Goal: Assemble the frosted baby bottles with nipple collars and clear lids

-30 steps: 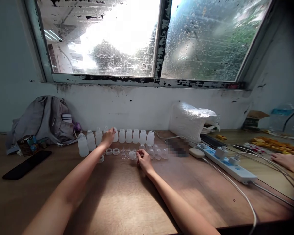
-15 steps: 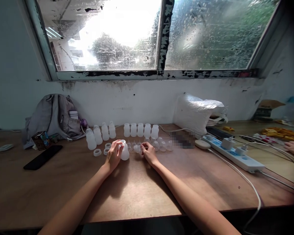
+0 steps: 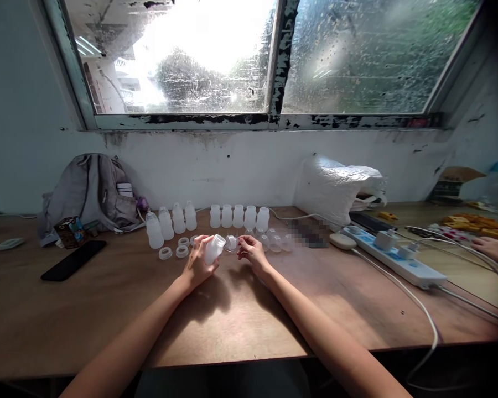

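My left hand (image 3: 198, 264) is wrapped round a frosted baby bottle (image 3: 213, 251), raised off the table and tilted with its open mouth toward the right. My right hand (image 3: 251, 253) has its fingertips pinched at a clear bottle nipple (image 3: 231, 243), which faces the bottle's mouth with a small gap between them. Left of the bottle lie several white collar rings (image 3: 182, 251). Beside my right hand are several clear dome caps (image 3: 275, 241); part of that group is hidden behind the hand.
Several open bottles (image 3: 238, 216) stand along the wall; several topped bottles (image 3: 154, 230) stand further left. A black phone (image 3: 73, 260) and grey backpack (image 3: 93, 196) are at left. On the right are a power strip (image 3: 392, 260), cables, a white bag (image 3: 327, 188) and another person's hand (image 3: 493, 250).
My left hand has lifted the bottle and tipped it from upright toward the right. The nipple at my right fingertips has come up and now faces the bottle's mouth.
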Motion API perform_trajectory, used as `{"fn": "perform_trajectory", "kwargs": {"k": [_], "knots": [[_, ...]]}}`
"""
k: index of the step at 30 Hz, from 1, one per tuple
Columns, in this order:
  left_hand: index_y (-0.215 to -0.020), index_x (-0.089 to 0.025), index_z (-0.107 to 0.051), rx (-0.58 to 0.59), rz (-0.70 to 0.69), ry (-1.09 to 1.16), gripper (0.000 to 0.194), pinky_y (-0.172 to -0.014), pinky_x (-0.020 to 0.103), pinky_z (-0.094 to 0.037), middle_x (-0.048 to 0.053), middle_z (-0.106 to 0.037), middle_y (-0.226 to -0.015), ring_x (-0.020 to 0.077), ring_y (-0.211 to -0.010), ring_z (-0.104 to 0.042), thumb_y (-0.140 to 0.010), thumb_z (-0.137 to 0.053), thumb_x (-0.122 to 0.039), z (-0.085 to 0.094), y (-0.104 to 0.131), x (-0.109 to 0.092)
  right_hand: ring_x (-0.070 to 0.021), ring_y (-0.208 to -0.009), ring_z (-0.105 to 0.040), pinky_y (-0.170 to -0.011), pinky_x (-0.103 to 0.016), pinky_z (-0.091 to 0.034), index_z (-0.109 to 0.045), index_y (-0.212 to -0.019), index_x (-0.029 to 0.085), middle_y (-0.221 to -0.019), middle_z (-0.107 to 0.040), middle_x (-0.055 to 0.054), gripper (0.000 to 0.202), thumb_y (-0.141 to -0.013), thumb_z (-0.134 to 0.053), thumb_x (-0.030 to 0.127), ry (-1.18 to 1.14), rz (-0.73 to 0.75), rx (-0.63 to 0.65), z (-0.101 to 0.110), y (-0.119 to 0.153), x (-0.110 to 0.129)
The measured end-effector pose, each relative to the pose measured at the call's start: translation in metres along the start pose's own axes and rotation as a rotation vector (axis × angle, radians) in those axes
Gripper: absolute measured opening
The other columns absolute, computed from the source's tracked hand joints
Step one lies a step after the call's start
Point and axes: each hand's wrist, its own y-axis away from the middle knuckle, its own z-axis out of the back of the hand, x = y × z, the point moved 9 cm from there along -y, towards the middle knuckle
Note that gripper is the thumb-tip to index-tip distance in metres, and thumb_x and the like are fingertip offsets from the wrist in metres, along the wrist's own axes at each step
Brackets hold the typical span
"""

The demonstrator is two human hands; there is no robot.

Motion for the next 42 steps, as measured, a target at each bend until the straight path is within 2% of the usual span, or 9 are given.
{"fn": "perform_trajectory", "kwargs": {"k": [4,7,10,16,27,34,42], "knots": [[-0.119,-0.021,-0.035,0.088,-0.058,-0.037,0.06,-0.086,0.038,-0.04,0.009,-0.05,-0.113,0.0227,-0.099,-0.05,-0.063,-0.057,-0.019,-0.005,0.001,-0.003,-0.0088,-0.05,-0.052,-0.041,-0.023,-0.044,-0.054,-0.079,0.016,-0.073,-0.055,-0.001,0.033,-0.058,-0.064,0.038,-0.037,-0.018,0.031,-0.003,0.002,0.002],[-0.115,-0.022,-0.038,0.174,-0.054,-0.069,0.056,-0.084,0.037,-0.041,0.008,-0.053,-0.109,0.0226,-0.096,-0.052,-0.063,-0.057,-0.02,-0.013,0.004,-0.002,-0.0094,-0.052,-0.052,-0.042,-0.023,-0.045,-0.055,-0.079,0.016,-0.071,-0.054,-0.001,0.03,-0.059,-0.063,0.037,-0.006,-0.006,0.054,-0.006,0.004,0.003],[-0.115,-0.022,-0.039,0.208,-0.046,-0.098,0.054,-0.083,0.036,-0.041,0.008,-0.053,-0.109,0.0226,-0.096,-0.051,-0.064,-0.055,-0.021,-0.016,0.004,-0.003,-0.0101,-0.052,-0.052,-0.042,-0.023,-0.045,-0.055,-0.078,0.016,-0.069,-0.054,0.0,0.028,-0.061,-0.062,0.036,0.019,0.002,0.067,-0.009,0.005,0.004],[-0.116,-0.023,-0.039,0.222,-0.076,-0.126,0.054,-0.085,0.033,-0.042,0.006,-0.047,-0.118,0.0225,-0.1,-0.05,-0.065,-0.053,-0.021,-0.015,0.004,-0.008,-0.0106,-0.054,-0.052,-0.044,-0.023,-0.046,-0.058,-0.082,0.015,-0.069,-0.056,-0.001,0.031,-0.059,-0.064,0.034,0.003,-0.02,0.069,-0.008,0.005,0.003],[-0.117,-0.02,-0.04,0.207,-0.149,-0.117,0.052,-0.085,0.031,-0.042,0.007,-0.049,-0.113,0.0213,-0.1,-0.05,-0.066,-0.051,-0.022,-0.009,0.005,-0.012,-0.0099,-0.052,-0.051,-0.043,-0.022,-0.043,-0.06,-0.075,0.014,-0.064,-0.055,-0.001,0.028,-0.058,-0.066,0.036,0.022,-0.065,0.086,-0.007,0.004,-0.002],[-0.117,-0.019,-0.04,0.207,-0.187,-0.121,0.052,-0.085,0.03,-0.042,0.008,-0.049,-0.112,0.021,-0.099,-0.05,-0.066,-0.05,-0.022,-0.007,0.006,-0.016,-0.0073,-0.045,-0.047,-0.041,-0.021,-0.041,-0.054,-0.067,0.013,-0.058,-0.053,0.001,0.031,-0.06,-0.065,0.042,0.049,-0.058,0.111,-0.01,0.005,-0.004],[-0.116,-0.019,-0.04,0.191,-0.275,-0.083,0.054,-0.083,0.032,-0.044,0.008,-0.051,-0.109,0.0214,-0.097,-0.051,-0.063,-0.053,-0.02,-0.008,0.007,-0.025,-0.0042,-0.029,-0.03,-0.028,-0.018,-0.021,-0.039,-0.053,0.018,-0.04,-0.037,0.008,0.035,-0.069,-0.055,0.045,0.197,0.023,0.132,-0.014,0.005,-0.001]]}}
